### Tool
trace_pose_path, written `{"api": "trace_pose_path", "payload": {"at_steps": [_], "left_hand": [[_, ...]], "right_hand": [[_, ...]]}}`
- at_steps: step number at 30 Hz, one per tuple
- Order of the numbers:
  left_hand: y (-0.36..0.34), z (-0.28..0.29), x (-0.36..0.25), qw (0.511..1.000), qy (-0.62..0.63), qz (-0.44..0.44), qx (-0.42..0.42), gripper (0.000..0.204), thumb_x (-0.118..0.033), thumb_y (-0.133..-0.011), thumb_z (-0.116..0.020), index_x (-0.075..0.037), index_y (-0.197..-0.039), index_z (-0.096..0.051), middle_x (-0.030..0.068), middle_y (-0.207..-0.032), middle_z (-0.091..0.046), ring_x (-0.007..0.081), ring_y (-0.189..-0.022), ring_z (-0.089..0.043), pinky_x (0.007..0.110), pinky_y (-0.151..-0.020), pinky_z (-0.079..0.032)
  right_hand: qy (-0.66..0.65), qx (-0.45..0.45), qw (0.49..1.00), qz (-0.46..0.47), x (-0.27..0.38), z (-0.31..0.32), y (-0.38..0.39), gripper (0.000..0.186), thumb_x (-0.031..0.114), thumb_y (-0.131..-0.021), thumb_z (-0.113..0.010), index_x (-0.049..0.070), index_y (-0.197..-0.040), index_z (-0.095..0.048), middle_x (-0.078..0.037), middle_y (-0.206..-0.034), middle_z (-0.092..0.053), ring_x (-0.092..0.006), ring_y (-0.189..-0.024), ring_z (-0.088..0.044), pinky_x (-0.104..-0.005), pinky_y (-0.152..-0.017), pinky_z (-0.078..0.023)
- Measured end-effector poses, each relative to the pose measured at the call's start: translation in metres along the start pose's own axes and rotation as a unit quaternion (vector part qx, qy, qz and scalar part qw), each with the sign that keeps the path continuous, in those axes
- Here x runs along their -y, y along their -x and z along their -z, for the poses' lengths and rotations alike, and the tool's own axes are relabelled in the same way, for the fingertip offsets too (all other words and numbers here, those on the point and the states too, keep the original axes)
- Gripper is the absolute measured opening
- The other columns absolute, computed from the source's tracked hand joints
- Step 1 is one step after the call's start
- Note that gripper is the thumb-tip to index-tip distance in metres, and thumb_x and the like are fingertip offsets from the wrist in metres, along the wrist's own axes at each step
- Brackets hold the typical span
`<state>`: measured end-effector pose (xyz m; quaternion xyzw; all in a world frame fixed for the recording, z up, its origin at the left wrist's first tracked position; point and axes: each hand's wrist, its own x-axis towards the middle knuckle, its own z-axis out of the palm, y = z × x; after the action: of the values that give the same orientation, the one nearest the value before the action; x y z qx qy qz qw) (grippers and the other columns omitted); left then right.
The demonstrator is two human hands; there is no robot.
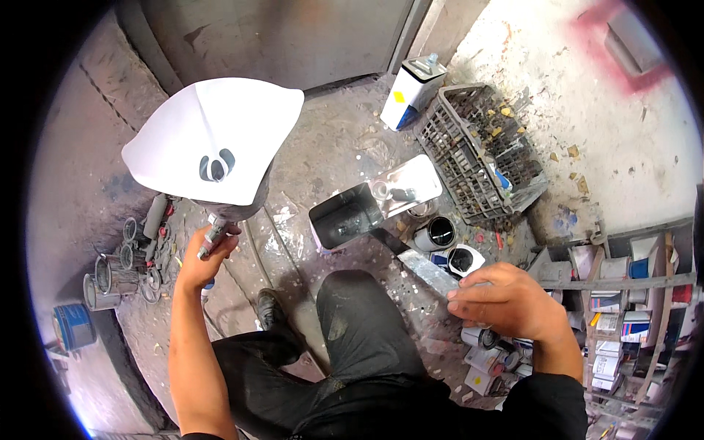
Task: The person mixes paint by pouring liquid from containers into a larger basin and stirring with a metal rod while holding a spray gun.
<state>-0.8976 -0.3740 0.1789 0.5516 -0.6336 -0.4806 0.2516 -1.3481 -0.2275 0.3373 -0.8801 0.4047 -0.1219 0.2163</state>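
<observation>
My left hand [203, 257] is closed around the metal body of a spray gun [215, 233]. On top of the gun sits a wide white paper paint strainer [242, 117], with grey mesh windows at its bottom; it hides most of the cup below. My right hand [513, 301] grips one end of a flat metal strip [429, 273], its far end blackened. That end meets the near rim of a cut-open rectangular metal can [418, 176], coated black inside at its left part. Two small round tins [437, 233] with dark contents stand beside the strip.
A grey plastic crate [469, 158] with scraps stands at the far right, next to a white rectangular can [411, 95]. Shelves of tins [616, 315] line the right side. Stained cans [110, 275] sit at left. A hose [257, 253] runs over the floor near my shoe.
</observation>
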Motion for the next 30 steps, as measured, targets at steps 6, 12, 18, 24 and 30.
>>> {"api": "trace_pose_path", "payload": {"at_steps": [6,12,18,24,30], "left_hand": [[0.001,0.0,0.01,1.0,-0.012,-0.002,-0.007,0.017,-0.011,-0.085,-0.065,-0.001,-0.098,-0.065,-0.0003,-0.071,-0.057,0.0089,-0.064,-0.051,0.025,-0.058,-0.042],[-0.007,-0.005,0.004,1.0,-0.003,0.011,-0.01,0.018,-0.012,-0.084,-0.065,-0.001,-0.099,-0.064,-0.0017,-0.072,-0.054,0.008,-0.064,-0.047,0.024,-0.057,-0.038],[-0.015,-0.016,0.013,0.999,-0.03,0.028,-0.012,0.02,-0.015,-0.086,-0.065,-0.003,-0.102,-0.064,-0.0033,-0.071,-0.052,0.0069,-0.061,-0.045,0.023,-0.053,-0.034],[-0.023,-0.017,0.022,0.999,0.001,0.034,0.022,0.024,-0.014,-0.088,-0.061,-0.003,-0.109,-0.061,-0.0036,-0.077,-0.05,0.0046,-0.065,-0.042,0.022,-0.055,-0.03],[-0.029,-0.031,0.017,0.998,0.033,0.033,0.036,0.026,-0.018,-0.089,-0.061,-0.007,-0.111,-0.058,-0.0053,-0.066,-0.044,0.003,-0.053,-0.035,0.02,-0.045,-0.023]], "right_hand": [[-0.033,-0.077,0.989,-0.122,-0.035,-0.007,0.047,0.022,0.014,-0.081,-0.067,0.007,-0.101,-0.069,-0.008,-0.101,-0.069,-0.0239,-0.091,-0.066,-0.0364,-0.076,-0.052],[-0.215,-0.401,0.755,-0.472,-0.076,-0.039,0.157,0.03,0.026,-0.097,-0.055,-0.001,-0.107,-0.062,-0.014,-0.093,-0.067,-0.0218,-0.079,-0.068,-0.0321,-0.068,-0.054],[-0.407,-0.68,0.461,-0.398,-0.103,-0.134,0.269,0.036,0.032,-0.097,-0.053,0.0,-0.114,-0.053,-0.015,-0.089,-0.066,-0.0223,-0.069,-0.066,-0.0325,-0.063,-0.055],[-0.463,-0.786,0.224,-0.343,-0.097,-0.226,0.333,0.032,0.034,-0.097,-0.053,0.005,-0.113,-0.053,-0.012,-0.096,-0.066,-0.0241,-0.082,-0.066,-0.0327,-0.066,-0.054],[-0.47,-0.802,0.092,-0.358,-0.091,-0.29,0.355,0.035,0.038,-0.097,-0.052,0.007,-0.113,-0.054,-0.011,-0.1,-0.064,-0.0231,-0.087,-0.065,-0.0319,-0.067,-0.054]]}}
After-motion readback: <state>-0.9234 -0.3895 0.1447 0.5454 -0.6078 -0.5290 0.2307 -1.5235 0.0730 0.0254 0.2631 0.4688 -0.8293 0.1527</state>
